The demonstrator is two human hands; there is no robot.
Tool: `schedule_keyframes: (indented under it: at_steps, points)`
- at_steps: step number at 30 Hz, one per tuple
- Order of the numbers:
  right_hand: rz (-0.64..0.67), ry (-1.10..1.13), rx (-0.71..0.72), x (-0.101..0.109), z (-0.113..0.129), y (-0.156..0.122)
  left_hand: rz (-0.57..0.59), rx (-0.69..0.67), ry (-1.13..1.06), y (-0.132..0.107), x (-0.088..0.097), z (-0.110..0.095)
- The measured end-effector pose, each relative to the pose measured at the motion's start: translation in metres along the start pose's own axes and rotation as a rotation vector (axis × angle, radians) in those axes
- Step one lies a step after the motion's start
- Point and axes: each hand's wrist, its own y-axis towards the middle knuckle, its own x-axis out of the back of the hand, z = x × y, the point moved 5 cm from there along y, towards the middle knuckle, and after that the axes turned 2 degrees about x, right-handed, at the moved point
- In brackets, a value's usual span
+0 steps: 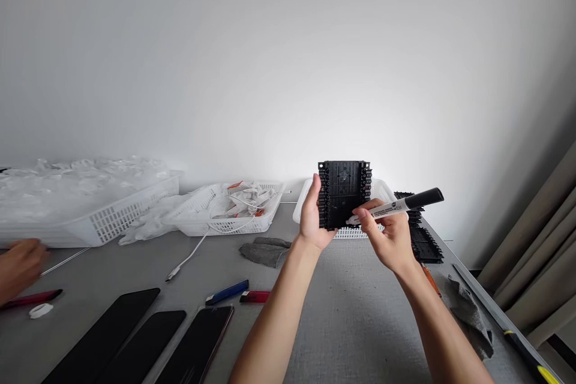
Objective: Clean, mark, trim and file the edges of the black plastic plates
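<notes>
My left hand [314, 216] grips a black ribbed plastic tray [344, 183] by its left and lower edge, holding it up over the table. In my right hand [390, 239] is a white marker pen [390, 207], its black capped end pointing up and to the right. The pen's other end meets the lower part of the black tray, where my fingers hide the exact contact. Behind both hands stands a white perforated basket [302, 207]. More black ribbed plastic pieces [426, 245] lie on the table right of my right hand.
Left stand a white basket [135, 207] of clear plastic bags and a smaller basket [222, 228] with a white cable [191, 255]. Several black phones [101, 336], a blue cutter [227, 292] and grey cloths [265, 252] lie about. A co-worker's hand [22, 267] is at far left.
</notes>
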Motion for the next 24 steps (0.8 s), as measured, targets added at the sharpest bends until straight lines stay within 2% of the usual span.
schedule_keyframes:
  at_steps: [19, 22, 24]
  points:
    - [0.03, 0.029, -0.113, -0.001, -0.009, 0.001, 0.018, 0.002, 0.007, 0.002, 0.001, 0.007]
    - [-0.02, 0.161, -0.163, 0.002, -0.01, 0.0, 0.01, 0.006, 0.007, 0.003, 0.002, 0.007]
    - [-0.115, 0.24, -0.175, 0.007, -0.011, -0.002, -0.006, 0.011, 0.002, 0.003, 0.003, 0.006]
